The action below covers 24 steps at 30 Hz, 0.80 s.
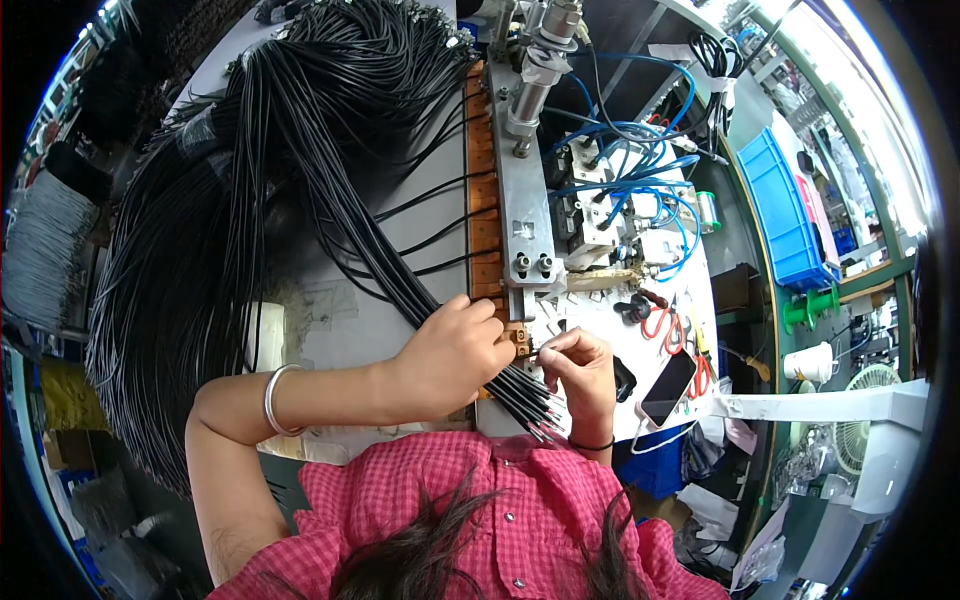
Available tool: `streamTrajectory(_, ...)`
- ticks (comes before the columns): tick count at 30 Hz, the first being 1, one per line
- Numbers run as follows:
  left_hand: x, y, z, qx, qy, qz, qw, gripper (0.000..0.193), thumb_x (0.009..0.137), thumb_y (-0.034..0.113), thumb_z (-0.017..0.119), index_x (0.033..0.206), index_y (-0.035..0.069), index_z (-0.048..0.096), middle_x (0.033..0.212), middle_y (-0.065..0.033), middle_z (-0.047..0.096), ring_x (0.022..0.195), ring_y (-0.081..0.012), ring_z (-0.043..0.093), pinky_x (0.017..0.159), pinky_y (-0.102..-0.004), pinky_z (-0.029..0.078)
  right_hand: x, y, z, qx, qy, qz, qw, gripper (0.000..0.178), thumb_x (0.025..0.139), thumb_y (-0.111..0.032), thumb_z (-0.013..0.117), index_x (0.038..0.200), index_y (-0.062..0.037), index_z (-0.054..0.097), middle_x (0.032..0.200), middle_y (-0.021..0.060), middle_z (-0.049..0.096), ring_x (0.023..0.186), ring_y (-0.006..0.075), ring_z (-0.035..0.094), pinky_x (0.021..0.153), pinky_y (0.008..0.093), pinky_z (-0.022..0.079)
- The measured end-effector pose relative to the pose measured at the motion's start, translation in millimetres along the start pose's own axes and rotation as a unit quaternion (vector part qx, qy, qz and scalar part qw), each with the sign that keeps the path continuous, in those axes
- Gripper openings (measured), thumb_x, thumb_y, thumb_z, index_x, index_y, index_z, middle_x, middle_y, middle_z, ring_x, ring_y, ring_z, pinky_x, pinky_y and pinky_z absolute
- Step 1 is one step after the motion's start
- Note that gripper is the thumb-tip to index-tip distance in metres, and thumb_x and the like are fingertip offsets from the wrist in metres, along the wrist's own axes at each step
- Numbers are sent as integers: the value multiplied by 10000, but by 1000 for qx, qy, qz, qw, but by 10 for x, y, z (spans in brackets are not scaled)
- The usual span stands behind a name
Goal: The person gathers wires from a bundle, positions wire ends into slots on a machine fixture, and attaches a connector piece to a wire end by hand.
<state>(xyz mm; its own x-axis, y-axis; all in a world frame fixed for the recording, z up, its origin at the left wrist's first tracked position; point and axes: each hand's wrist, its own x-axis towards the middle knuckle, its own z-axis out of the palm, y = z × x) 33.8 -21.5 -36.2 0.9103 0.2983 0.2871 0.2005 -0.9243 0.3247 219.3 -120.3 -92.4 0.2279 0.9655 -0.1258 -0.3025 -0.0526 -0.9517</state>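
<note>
Seemingly partway, with several cables [455, 262] at the central orange fixture strip [484, 232] and many left in the black bundle [365, 235] from upper left, beneath tightly curled left fingers [492, 335] and near pinched right fingers [568, 346], both of unclear hold.

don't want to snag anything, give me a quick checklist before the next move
1. Left hand gripping the black cable bundle: cannot tell, palm hidden.
2. Right hand beside the orange strip's near end: ok.
3. What the right hand pinches: cannot tell, too small.
4. Cable ends level: not ok, staggered.
5. Phone apart from both hands: ok.
6. Red-handled tools apart from both hands: ok.
</note>
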Motion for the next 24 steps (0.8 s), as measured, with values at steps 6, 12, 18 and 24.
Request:
streamTrajectory(6, -20, -37, 28, 16, 42, 10, 999, 177, 563, 42, 619, 709, 58, 520, 713, -54, 502, 746, -218, 484, 670, -330, 360, 56, 65, 39, -20, 15, 40, 999, 58, 837, -58, 605, 836, -10, 574, 696, 19, 592, 555, 34, 500, 449, 175, 386)
streamTrajectory(12, -22, 3, 18, 22, 18, -25, 999, 178, 571, 35, 617, 723, 63, 528, 688, -52, 500, 736, -216, 492, 676, -329, 363, 88, 30, -31, -11, -25, 118, 993, 124, 880, -121, 556, 793, -33, 546, 656, -6, 550, 521, 28, 450, 437, 173, 355)
streamTrajectory(18, -23, -47, 108, 47, 17, 4, 999, 135, 598, 46, 604, 709, 64, 529, 680, -43, 512, 737, -210, 498, 683, -329, 370, 59, -21, 60, -75, 0, 66, 995, 109, 866, -77, 568, 778, -21, 536, 655, -30, 534, 553, 10, 452, 466, 159, 339)
streamTrajectory(24, -22, -33, 90, 44, 12, 6, 999, 92, 620, 61, 593, 688, 67, 532, 687, -39, 520, 747, -203, 498, 682, -329, 372, -13, -22, 112, -181, 37, -41, 982, 88, 851, -53, 587, 790, -6, 543, 661, -43, 533, 572, -1, 451, 492, 151, 335)
